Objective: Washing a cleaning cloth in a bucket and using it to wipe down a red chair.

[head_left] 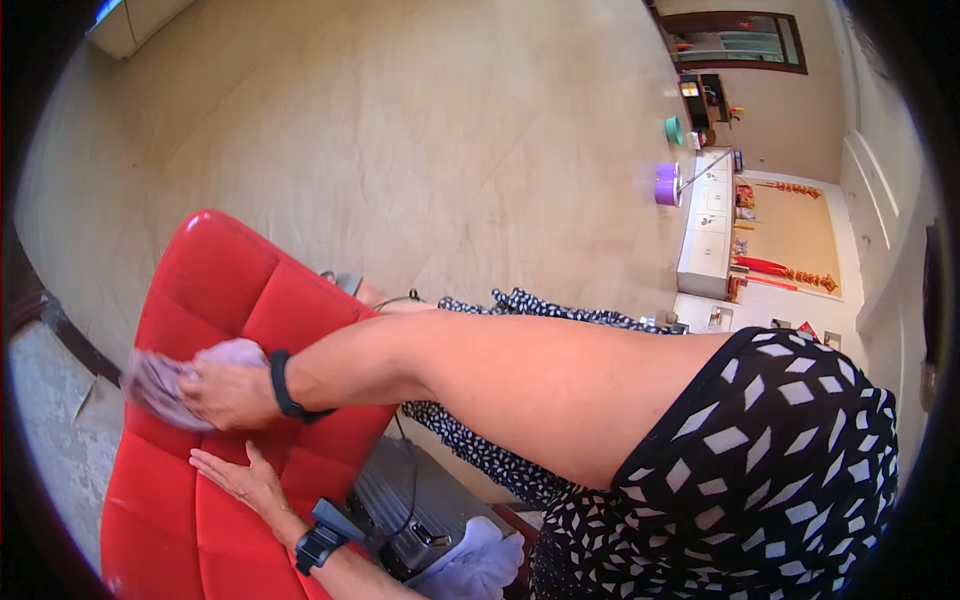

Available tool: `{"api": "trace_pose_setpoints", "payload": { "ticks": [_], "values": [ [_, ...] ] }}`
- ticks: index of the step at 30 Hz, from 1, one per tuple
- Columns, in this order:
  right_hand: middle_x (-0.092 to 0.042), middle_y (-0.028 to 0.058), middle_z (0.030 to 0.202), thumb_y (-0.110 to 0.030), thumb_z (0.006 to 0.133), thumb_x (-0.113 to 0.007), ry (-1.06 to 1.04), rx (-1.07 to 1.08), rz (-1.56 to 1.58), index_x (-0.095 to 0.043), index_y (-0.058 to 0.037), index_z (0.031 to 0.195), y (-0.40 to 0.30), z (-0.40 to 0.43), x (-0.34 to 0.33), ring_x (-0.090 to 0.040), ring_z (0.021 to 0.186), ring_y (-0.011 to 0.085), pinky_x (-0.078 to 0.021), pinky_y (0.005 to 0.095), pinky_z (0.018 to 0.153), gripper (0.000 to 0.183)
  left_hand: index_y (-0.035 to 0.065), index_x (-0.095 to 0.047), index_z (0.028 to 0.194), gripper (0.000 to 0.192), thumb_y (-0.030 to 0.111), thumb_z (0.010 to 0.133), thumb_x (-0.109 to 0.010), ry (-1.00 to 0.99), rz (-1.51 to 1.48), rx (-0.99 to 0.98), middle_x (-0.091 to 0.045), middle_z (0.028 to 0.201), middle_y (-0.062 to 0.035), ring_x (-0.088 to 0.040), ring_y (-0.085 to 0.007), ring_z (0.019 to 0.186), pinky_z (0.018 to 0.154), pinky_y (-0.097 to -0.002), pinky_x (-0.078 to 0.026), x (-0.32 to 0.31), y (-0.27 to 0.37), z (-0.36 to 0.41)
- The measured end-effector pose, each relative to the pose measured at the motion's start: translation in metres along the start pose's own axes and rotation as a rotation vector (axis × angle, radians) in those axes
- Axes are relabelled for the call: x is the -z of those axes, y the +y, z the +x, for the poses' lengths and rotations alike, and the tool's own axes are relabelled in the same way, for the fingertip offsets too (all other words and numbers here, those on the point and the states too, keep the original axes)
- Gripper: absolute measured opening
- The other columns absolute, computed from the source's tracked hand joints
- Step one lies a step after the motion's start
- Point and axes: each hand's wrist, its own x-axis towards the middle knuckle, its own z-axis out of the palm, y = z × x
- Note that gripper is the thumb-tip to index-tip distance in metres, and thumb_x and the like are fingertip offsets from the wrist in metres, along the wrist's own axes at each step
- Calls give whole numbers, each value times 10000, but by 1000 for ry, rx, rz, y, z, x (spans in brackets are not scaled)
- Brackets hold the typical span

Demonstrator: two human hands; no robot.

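Note:
A red quilted chair cushion (217, 292), upholstered in something like leather, fills the lower left of the view. My right hand (229, 394) is pressed down on it and grips a bunched mauve cloth (161, 390); both are somewhat blurred. My left hand (251, 480) rests flat on the same cushion, close by, with its fingers stretched out and nothing held. A black band (281, 382) circles my right wrist, and a dark watch-like device (322, 544) sits on the left one.
A grey ridged case (420, 495) with a black cable stands beside the cushion, a pale lilac cloth (480, 559) lying against it. Across the tan floor (450, 150) are a purple bucket (666, 184), a green basin (673, 130) and white cabinets (709, 217).

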Motion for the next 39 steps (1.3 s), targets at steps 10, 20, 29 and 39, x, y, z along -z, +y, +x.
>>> {"api": "trace_pose_setpoints", "payload": {
  "ticks": [10, 20, 29, 39],
  "values": [
    [-614, 68, 963, -197, 744, -661, 228, -333, 225, -634, -64, 937, 80, 7, 37, -531, 1051, 279, -406, 486, 821, 236, -54, -161, 1490, 1109, 211, 657, -843, -87, 68, -58, -215, 1536, -271, -173, -397, 1443, 1191, -468, -155, -26, 6, 27],
    [-626, 97, 1009, -191, 717, -660, -243, -372, 501, -652, -93, 957, 56, -80, 39, -544, 980, 310, -447, 457, 801, 260, -79, -155, 1481, 1197, 396, 631, -852, -71, 109, -56, -211, 1515, -317, -171, -417, 1436, 1186, -475, -164, -25, 6, 27],
    [-606, 3, 1062, -229, 681, -685, 232, -352, 171, -628, -170, 1098, 86, -40, 23, -458, 1129, 293, -385, 495, 824, 425, -114, -145, 1468, 1294, 656, 624, -751, 50, 303, -65, -221, 1496, -347, -194, -423, 1428, 1181, -486, -161, -39, 11, 32],
    [-624, -69, 952, -285, 788, -601, -320, -26, 410, -656, -222, 960, 25, -167, 39, -513, 1045, 211, -385, 459, 827, 191, -75, -141, 1484, 1301, 641, 602, -776, -156, 404, 183, -192, 1509, -340, -209, -427, 1422, 1183, -462, -191, -26, 38, 30]
  ]
}}
